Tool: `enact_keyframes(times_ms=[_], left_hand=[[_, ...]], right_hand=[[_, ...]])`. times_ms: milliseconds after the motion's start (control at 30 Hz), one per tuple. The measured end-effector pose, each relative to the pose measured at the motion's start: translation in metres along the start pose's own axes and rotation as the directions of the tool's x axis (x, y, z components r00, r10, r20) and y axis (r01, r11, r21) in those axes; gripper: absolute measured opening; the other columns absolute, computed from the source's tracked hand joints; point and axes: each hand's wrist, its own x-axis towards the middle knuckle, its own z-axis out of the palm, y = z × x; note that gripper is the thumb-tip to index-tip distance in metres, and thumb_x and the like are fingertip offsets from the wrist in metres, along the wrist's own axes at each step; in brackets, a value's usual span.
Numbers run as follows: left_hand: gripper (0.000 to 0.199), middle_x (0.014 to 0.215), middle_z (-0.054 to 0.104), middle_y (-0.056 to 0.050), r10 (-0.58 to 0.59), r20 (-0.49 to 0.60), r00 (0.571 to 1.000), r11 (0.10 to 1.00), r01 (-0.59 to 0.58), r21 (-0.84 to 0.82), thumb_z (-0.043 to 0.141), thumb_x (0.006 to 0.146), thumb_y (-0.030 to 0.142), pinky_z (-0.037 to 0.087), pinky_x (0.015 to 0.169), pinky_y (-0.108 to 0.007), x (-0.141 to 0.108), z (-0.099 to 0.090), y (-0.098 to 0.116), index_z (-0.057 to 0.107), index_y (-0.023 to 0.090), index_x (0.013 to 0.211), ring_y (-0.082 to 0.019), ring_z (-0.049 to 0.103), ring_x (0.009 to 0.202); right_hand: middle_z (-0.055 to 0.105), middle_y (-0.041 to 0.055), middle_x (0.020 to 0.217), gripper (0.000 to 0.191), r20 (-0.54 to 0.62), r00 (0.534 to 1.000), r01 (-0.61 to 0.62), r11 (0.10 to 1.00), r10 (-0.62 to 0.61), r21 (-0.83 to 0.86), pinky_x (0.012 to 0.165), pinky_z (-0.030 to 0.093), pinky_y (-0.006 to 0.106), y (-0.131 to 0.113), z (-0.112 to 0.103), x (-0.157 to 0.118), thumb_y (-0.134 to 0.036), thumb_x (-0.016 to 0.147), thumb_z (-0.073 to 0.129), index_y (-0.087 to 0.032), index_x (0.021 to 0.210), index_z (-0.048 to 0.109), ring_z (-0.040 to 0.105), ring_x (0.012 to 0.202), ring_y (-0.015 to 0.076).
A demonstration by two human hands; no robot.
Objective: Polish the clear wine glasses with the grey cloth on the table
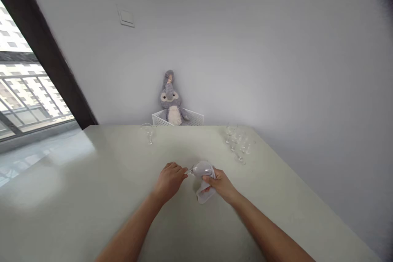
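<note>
A clear stemmed glass (201,169) is held sideways above the table, its bowl toward the right. My left hand (172,178) is closed around the stem and foot end, which its fingers partly hide. My right hand (219,184) grips a pale cloth (205,195) pressed against the rim, with the thumb on the bowl's near side. Part of the cloth seems to be tucked inside the bowl, and the rest hangs below it.
One stemmed glass (149,132) stands at the table's back left. Several more glasses (236,137) cluster at the back right, one lying on its side. Behind the table (92,196), a grey plush toy (170,98) sits in a white basket (196,118) by the wall.
</note>
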Motion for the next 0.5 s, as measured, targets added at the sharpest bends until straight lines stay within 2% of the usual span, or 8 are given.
enact_keyframes(times_ms=[100,167,233,300,333,400,433,500], left_hand=[[0.024,0.071,0.061,-0.004,-0.072,-0.008,0.997,0.997,0.072,0.030,0.039,0.087,0.028,0.038,0.070,-0.032,-0.001,-0.001,-0.002,0.059,0.022,0.099,-0.017,0.053,0.074],[0.024,0.073,0.063,-0.004,-0.147,-0.006,0.989,0.987,0.147,0.059,0.039,0.087,0.027,0.037,0.068,-0.031,-0.002,-0.003,-0.006,0.059,0.022,0.099,-0.018,0.054,0.075],[0.023,0.075,0.064,-0.004,-0.211,-0.015,0.977,0.973,0.212,0.090,0.040,0.086,0.027,0.037,0.066,-0.031,-0.002,-0.004,-0.009,0.059,0.021,0.099,-0.018,0.054,0.075],[0.023,0.075,0.064,-0.004,-0.231,-0.033,0.972,0.967,0.233,0.107,0.041,0.086,0.026,0.036,0.065,-0.031,-0.002,-0.005,-0.010,0.058,0.021,0.099,-0.019,0.054,0.075],[0.022,0.074,0.063,-0.004,-0.214,-0.043,0.976,0.970,0.217,0.109,0.042,0.085,0.026,0.036,0.064,-0.031,-0.001,-0.005,-0.010,0.058,0.020,0.100,-0.019,0.053,0.074],[0.019,0.070,0.061,-0.004,-0.109,-0.058,0.992,0.987,0.115,0.111,0.043,0.085,0.024,0.036,0.065,-0.031,0.000,-0.006,-0.006,0.059,0.019,0.094,-0.018,0.052,0.073],[0.018,0.068,0.059,-0.004,-0.026,-0.064,0.998,0.993,0.033,0.110,0.042,0.084,0.022,0.036,0.066,-0.031,0.000,-0.006,-0.003,0.060,0.019,0.087,-0.018,0.051,0.072],[0.023,0.064,0.056,-0.004,0.138,-0.090,0.986,0.986,-0.128,0.107,0.039,0.084,0.017,0.037,0.069,-0.030,0.000,-0.006,0.003,0.058,0.018,0.072,-0.016,0.050,0.070]], right_hand=[[0.056,0.0003,0.064,0.041,-0.157,0.972,0.116,0.934,-0.177,-0.338,0.055,0.042,0.026,0.002,-0.009,0.002,-0.052,0.080,0.042,-0.017,0.082,0.061,0.052,0.061,0.0151],[0.057,0.0027,0.067,0.043,-0.283,0.895,0.129,0.808,-0.344,-0.575,0.059,0.042,0.028,-0.001,-0.016,0.001,-0.049,0.085,0.033,-0.018,0.083,0.062,0.051,0.066,0.0178],[0.061,0.0066,0.082,0.042,-0.323,0.798,0.100,0.641,-0.508,-0.761,0.068,0.041,0.033,-0.007,-0.019,-0.004,-0.044,0.088,0.028,-0.019,0.095,0.062,0.051,0.079,0.0218],[0.058,0.0092,0.107,0.040,-0.218,0.733,0.093,0.412,-0.645,-0.906,0.080,0.037,0.042,-0.016,-0.014,-0.010,-0.042,0.088,0.028,-0.021,0.105,0.059,0.046,0.098,0.0271],[0.054,0.0087,0.117,0.040,-0.115,0.729,0.117,0.288,-0.675,-0.950,0.086,0.033,0.046,-0.021,-0.009,-0.013,-0.042,0.088,0.030,-0.021,0.108,0.057,0.040,0.107,0.0296],[0.048,0.0063,0.126,0.039,0.118,0.754,0.228,0.089,-0.646,-0.969,0.094,0.024,0.050,-0.028,0.003,-0.016,-0.043,0.086,0.035,-0.023,0.111,0.056,0.031,0.118,0.0321],[0.049,0.0055,0.126,0.037,0.209,0.770,0.296,0.047,-0.603,-0.954,0.096,0.021,0.050,-0.031,0.009,-0.016,-0.042,0.086,0.038,-0.024,0.113,0.056,0.029,0.120,0.0313],[0.052,0.0052,0.123,0.035,0.284,0.808,0.383,0.094,-0.517,-0.919,0.098,0.022,0.047,-0.038,0.014,-0.010,-0.037,0.087,0.039,-0.025,0.115,0.054,0.035,0.118,0.0275]])
